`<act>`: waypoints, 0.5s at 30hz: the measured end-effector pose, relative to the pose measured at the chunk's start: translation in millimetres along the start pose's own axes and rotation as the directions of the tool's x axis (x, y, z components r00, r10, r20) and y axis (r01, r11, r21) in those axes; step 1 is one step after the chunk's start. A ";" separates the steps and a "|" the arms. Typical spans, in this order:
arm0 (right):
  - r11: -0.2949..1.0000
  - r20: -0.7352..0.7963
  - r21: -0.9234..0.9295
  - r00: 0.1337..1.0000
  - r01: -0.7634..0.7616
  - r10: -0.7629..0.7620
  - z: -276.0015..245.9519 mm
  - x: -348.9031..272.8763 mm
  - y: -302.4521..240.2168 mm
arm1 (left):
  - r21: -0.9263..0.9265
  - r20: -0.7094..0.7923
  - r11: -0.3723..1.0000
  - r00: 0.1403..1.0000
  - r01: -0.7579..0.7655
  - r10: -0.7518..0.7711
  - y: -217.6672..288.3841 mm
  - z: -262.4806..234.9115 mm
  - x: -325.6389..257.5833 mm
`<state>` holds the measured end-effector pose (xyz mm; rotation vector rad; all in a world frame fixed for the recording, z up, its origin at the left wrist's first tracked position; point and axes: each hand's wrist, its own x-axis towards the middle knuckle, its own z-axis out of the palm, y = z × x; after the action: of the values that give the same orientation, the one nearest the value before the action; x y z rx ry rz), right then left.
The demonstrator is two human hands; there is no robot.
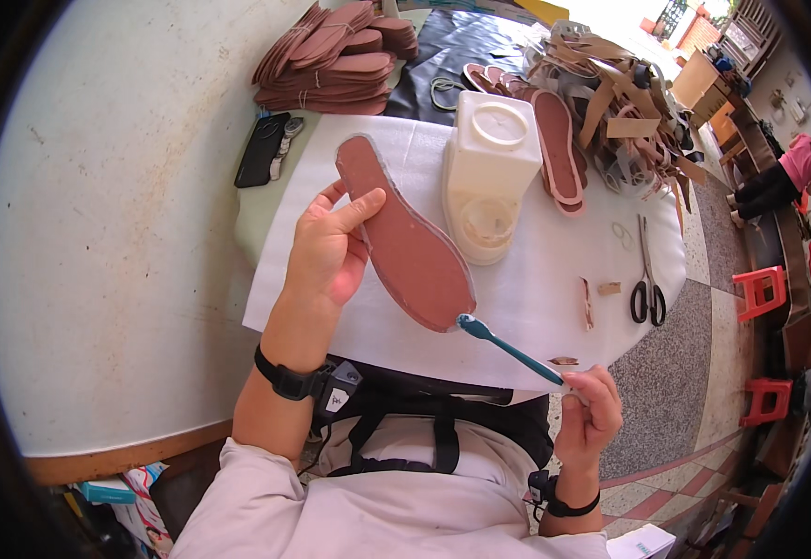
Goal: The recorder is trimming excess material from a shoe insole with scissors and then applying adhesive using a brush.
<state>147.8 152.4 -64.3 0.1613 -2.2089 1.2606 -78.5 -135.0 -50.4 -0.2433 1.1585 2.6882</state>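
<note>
A reddish-brown insole (410,247) with a pale, wet-looking rim is held up over the white table by my left hand (331,238), thumb on its face and fingers behind. My right hand (589,410) pinches the end of a teal toothbrush (517,354). The brush's head touches or nearly touches the insole's wide end at its edge. Just beyond the insole stands a white plastic container (492,140) with an opening low at its front, where a pale substance shows.
Stacks of insoles (331,56) lie at the far left, near a phone (261,149) and a watch (286,144). Pale-edged insoles (559,154) and a heap of strap pieces (620,102) sit far right. Black-handled scissors (647,293) rest by the table's right edge. A person (787,177) bends beyond red stools (761,293).
</note>
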 end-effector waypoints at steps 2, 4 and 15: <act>1.000 0.004 0.009 1.000 -0.011 0.011 -0.4 0.5 0.2 | 0.002 0.011 1.000 1.000 0.004 -0.004 0.3 -2.2 -0.3; 1.000 0.000 0.014 1.000 -0.010 0.010 -0.3 1.7 0.3 | 0.006 0.017 1.000 1.000 0.010 -0.010 0.6 -3.0 -0.7; 0.999 -0.019 0.033 0.999 -0.030 0.031 0.9 10.7 0.6 | 0.028 0.027 0.999 0.999 0.045 -0.046 -3.3 6.5 -12.5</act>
<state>138.4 153.9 -59.3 0.1280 -2.1828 1.3095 -66.0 -129.6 -45.5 -0.2241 1.1666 2.6264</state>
